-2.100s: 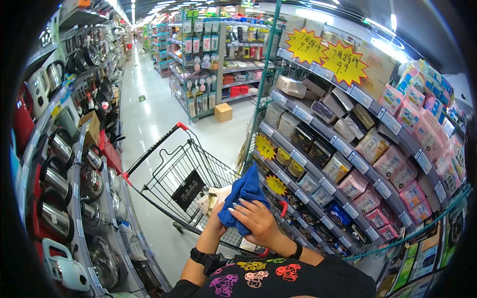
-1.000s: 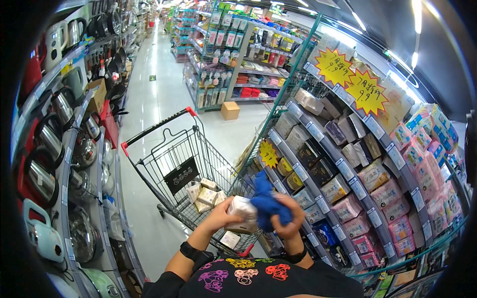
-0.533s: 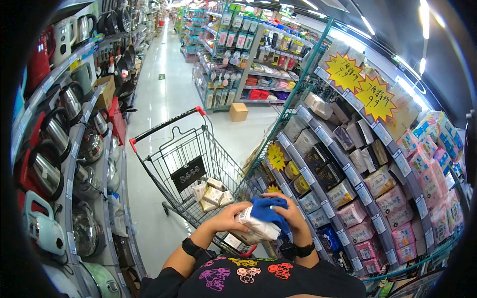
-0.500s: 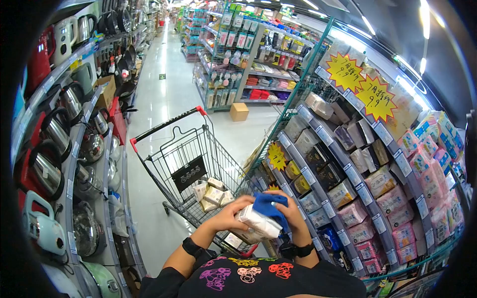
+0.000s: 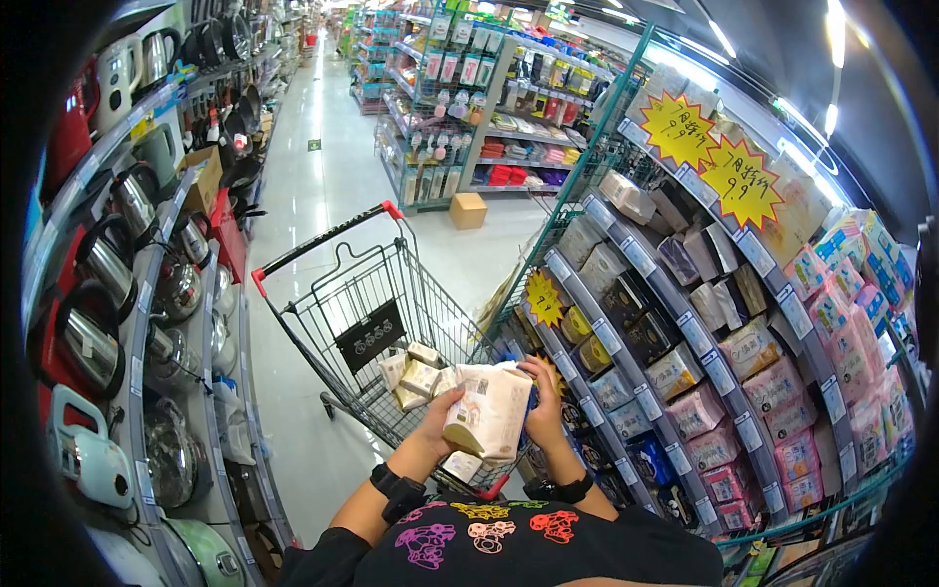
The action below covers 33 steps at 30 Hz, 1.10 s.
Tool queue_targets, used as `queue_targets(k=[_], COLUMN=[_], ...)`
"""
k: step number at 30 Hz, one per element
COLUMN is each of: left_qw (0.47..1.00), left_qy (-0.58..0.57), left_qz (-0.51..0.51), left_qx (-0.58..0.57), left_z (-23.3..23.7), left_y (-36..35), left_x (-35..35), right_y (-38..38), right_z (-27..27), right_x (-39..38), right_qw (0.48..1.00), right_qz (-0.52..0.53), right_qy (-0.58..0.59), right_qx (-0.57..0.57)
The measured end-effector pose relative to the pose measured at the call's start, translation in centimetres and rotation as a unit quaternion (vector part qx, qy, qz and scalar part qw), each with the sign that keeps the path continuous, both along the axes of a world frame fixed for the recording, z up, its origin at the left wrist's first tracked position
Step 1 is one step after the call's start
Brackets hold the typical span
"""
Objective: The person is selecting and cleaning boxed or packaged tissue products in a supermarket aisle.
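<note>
My left hand [image 5: 436, 421] is wrapped round the left side of a cream-white tissue pack [image 5: 492, 409], which is tilted in front of my chest. On the pack's far side is my right hand [image 5: 545, 403], its fingers closed on a blue cloth [image 5: 533, 397] that is mostly hidden behind the pack. Below and beyond my hands stands a wire shopping cart [image 5: 370, 336]. Several smaller packs [image 5: 420, 380] lie in it, and another pack [image 5: 461, 466] shows under the one I hold.
Shelves of electric kettles [image 5: 91, 338] line the left side. To my right, slanted shelves [image 5: 626, 338] carry packaged tissues under yellow price signs [image 5: 738, 183]. A cardboard box [image 5: 468, 210] sits on the floor beyond the cart, beside another display rack [image 5: 436, 108].
The tissue pack has been turned and raised, so its broad printed face shows. The blue cloth has gone from the pack's top to behind its right side, along with my right hand.
</note>
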State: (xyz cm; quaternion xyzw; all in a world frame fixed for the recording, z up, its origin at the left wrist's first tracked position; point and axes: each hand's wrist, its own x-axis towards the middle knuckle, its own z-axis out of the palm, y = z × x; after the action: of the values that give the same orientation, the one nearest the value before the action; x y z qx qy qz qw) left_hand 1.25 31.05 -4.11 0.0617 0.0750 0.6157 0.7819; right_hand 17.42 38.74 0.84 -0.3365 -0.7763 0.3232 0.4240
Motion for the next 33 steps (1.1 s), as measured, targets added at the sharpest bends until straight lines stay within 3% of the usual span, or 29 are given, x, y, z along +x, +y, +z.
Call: queue_targets(k=[2, 3, 6, 10, 11, 16, 19, 22, 27, 30, 31, 33], left_qw=[1.0, 1.0, 0.998, 0.986, 0.976, 0.913, 0.792, 0.807, 0.712, 0.808, 0.782, 0.785], left_qy=[-0.003, 0.003, 0.024, 0.118, 0.161, 0.347, 0.529, 0.478, 0.539, 0.424, 0.474, 0.525], left_qz=[0.011, 0.026, 0.054, 0.107, 0.138, 0.212, 0.294, 0.336, 0.44, 0.408, 0.405, 0.324], left_qx=[0.014, -0.004, -0.034, -0.056, -0.048, -0.031, -0.084, -0.086, -0.091, -0.037, -0.004, 0.055], left_z=[-0.4, -0.3, -0.1, -0.4, -0.9, -2.1, -4.3, -3.9, -1.1, -0.4, 0.2, 0.4], left_y=[0.3, 0.6, 1.0, 1.5, 1.7, 2.0, 2.9, 3.3, 2.1, 1.5, 1.3, 1.0], left_x=[0.1, 0.3, 0.7, 1.6, 1.9, 2.6, 2.5, 1.4, 0.7, 0.2, 0.1, 0.1], right_y=[0.9, 1.2, 0.9, -0.6, 0.5, -0.1, -0.9, -1.1, -1.0, -0.9, -1.0, -1.3], right_z=[-0.8, -1.4, -1.9, -0.7, -3.0, -4.5, -4.2, -4.9, -7.3, -7.6, -7.7, -7.1], right_x=[0.6, 1.0, 1.9, 1.3, 1.6, 1.2, 1.0, 0.8, 1.4, 1.6, 1.6, 1.5], right_qw=[0.998, 0.974, 0.937, 0.976, 0.972, 0.972, 0.961, 0.923, 0.794, 0.78, 0.795, 0.826], right_qz=[0.006, 0.073, 0.098, 0.111, 0.117, 0.103, 0.09, 0.111, 0.101, 0.038, 0.002, 0.005], right_qy=[0.021, 0.121, 0.151, 0.019, 0.028, 0.035, 0.059, 0.141, 0.27, 0.298, 0.284, 0.268], right_qx=[-0.06, -0.174, -0.301, -0.185, -0.204, -0.209, -0.256, -0.339, -0.536, -0.549, -0.535, -0.497])
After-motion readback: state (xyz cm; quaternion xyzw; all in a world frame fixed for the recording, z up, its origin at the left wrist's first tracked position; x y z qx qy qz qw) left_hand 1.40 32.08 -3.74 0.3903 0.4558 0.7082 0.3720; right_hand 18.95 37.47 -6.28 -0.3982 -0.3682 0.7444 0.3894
